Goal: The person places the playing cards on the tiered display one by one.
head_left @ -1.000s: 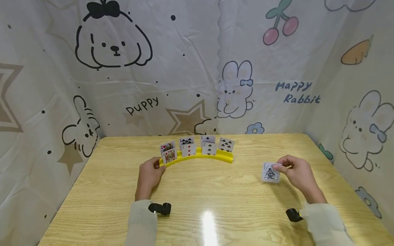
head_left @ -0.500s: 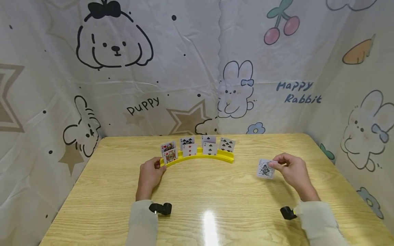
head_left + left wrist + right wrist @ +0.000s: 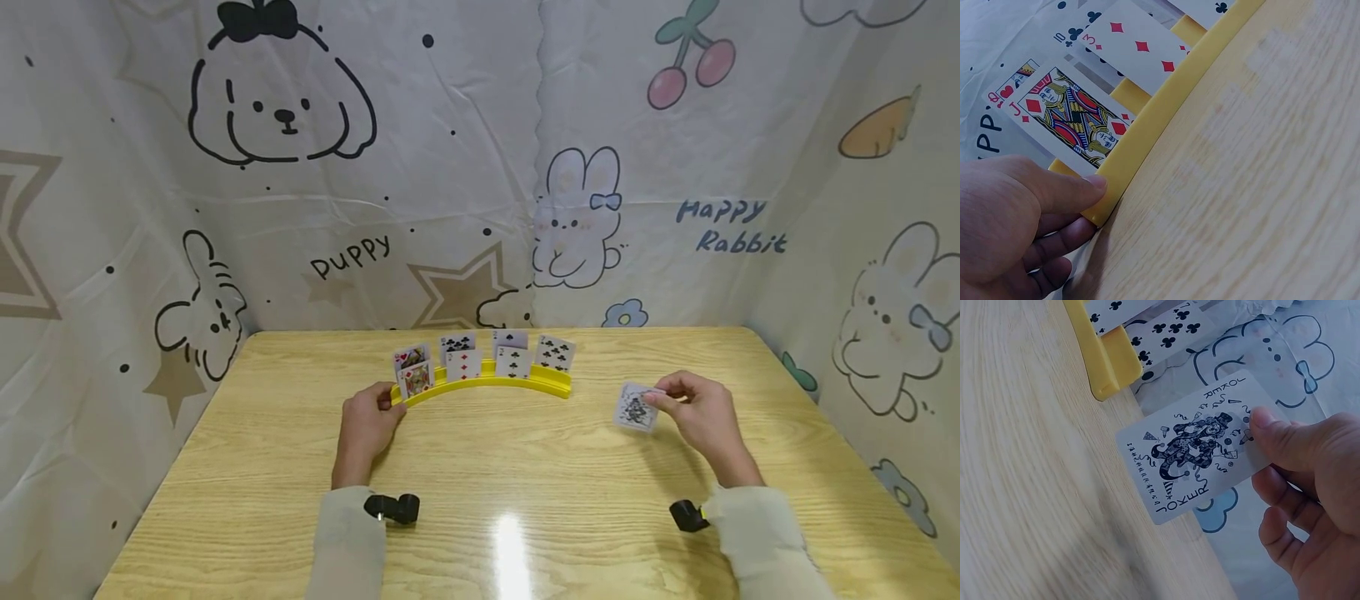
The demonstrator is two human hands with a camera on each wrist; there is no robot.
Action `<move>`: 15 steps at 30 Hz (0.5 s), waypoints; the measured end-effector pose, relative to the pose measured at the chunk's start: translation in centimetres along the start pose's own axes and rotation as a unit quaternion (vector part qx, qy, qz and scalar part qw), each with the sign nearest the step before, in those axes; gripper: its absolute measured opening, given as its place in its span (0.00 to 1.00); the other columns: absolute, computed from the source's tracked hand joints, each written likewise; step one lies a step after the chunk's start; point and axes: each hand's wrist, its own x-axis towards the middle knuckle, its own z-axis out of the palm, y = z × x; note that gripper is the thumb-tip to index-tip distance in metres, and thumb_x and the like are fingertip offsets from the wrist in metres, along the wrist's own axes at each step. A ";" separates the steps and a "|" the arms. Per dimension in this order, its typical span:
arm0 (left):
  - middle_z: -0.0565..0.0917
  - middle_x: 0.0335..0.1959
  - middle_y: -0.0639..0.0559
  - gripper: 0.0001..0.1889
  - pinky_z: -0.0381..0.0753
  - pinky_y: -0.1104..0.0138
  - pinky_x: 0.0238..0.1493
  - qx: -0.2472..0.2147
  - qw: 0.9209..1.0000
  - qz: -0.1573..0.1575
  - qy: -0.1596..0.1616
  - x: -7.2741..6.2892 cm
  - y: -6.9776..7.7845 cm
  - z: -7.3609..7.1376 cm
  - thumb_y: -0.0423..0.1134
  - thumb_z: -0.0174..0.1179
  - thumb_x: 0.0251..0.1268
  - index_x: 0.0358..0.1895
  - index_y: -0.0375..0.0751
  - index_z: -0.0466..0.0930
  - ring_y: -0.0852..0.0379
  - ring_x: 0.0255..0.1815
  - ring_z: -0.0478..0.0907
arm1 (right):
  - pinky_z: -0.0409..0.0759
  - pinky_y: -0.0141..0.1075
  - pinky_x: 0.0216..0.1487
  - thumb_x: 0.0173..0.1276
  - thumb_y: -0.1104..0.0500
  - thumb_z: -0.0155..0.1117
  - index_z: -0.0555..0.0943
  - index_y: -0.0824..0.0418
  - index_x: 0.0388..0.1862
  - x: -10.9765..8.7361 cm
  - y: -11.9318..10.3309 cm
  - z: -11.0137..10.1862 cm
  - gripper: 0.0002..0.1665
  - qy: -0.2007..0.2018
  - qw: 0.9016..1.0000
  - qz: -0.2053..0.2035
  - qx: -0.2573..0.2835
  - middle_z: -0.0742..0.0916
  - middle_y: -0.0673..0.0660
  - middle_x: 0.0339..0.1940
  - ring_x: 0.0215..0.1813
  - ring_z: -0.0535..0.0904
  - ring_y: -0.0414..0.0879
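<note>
A curved yellow card holder [image 3: 480,382] stands on the table, with playing cards upright in two rows. My left hand [image 3: 367,427] grips its left end, the thumb lying on the front strip. Closest to that thumb is the jack of diamonds [image 3: 1069,115], overlapping a queen of hearts [image 3: 1009,94]. The three of diamonds [image 3: 1132,47] stands further along, in front of a ten of clubs. Off the holder's right end, my right hand [image 3: 701,417] pinches a black-and-white joker card [image 3: 1191,450] between thumb and fingers, face toward me and tilted.
Toward the holder's right end stand a low club card [image 3: 513,363], another club card behind it, and a seven of clubs [image 3: 555,353]. Patterned cloth [image 3: 465,183] hangs behind and beside the wooden table [image 3: 585,500]. A black wrist camera [image 3: 688,515] sits at each sleeve.
My right hand has moved left with the joker card, closer to the holder. The left hand keeps its grip on the holder's end. The head view has shifted slightly.
</note>
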 end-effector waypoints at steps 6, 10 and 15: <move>0.84 0.44 0.39 0.20 0.80 0.55 0.47 -0.001 1.000 0.001 0.003 -0.1 0.0 0.0 0.33 0.68 0.65 0.59 0.31 0.80 0.47 0.45 0.80 | 0.75 0.33 0.32 0.66 0.56 0.73 0.84 0.62 0.35 0.2 -0.2 0.8 0.10 0.004 1.000 0.007 0.013 0.87 0.56 0.34 0.39 0.79 0.49; 0.84 0.44 0.40 0.20 0.80 0.55 0.47 -0.002 1.000 -0.002 0.004 -0.1 0.0 0.0 0.32 0.68 0.65 0.58 0.31 0.80 0.47 0.45 0.79 | 0.75 0.32 0.33 0.65 0.56 0.74 0.84 0.63 0.35 0.4 -0.4 1.2 0.11 0.007 1.000 0.012 0.018 0.87 0.56 0.34 0.39 0.79 0.49; 0.84 0.44 0.40 0.20 0.80 0.55 0.47 -0.001 1.000 0.001 0.004 0.0 -0.1 0.0 0.33 0.67 0.65 0.59 0.31 0.80 0.47 0.45 0.80 | 0.74 0.32 0.33 0.65 0.56 0.73 0.84 0.63 0.34 0.7 -0.7 1.6 0.10 0.013 1.000 0.009 0.017 0.87 0.56 0.33 0.39 0.79 0.49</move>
